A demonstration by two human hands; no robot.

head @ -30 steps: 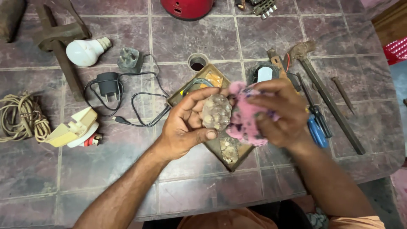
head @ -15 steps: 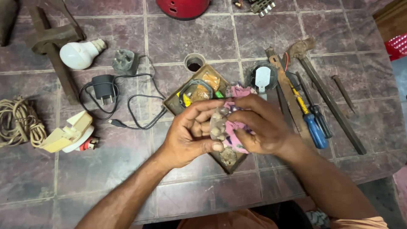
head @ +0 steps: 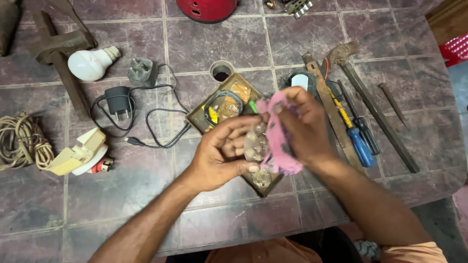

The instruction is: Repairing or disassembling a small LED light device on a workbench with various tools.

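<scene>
Hands together: left hand (head: 219, 156) grips grey lump (head: 255, 142), right hand (head: 304, 129) presses pink cloth (head: 279, 146) against it.

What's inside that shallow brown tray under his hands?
In the tray: a coiled ring, orange-brown bits and a green piece. Left hand and right hand cover the rest.

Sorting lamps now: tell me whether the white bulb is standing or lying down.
Lying down. The white bulb rests on its side on the tiled table, its metal base pointing right, toward the grey plug.
</scene>
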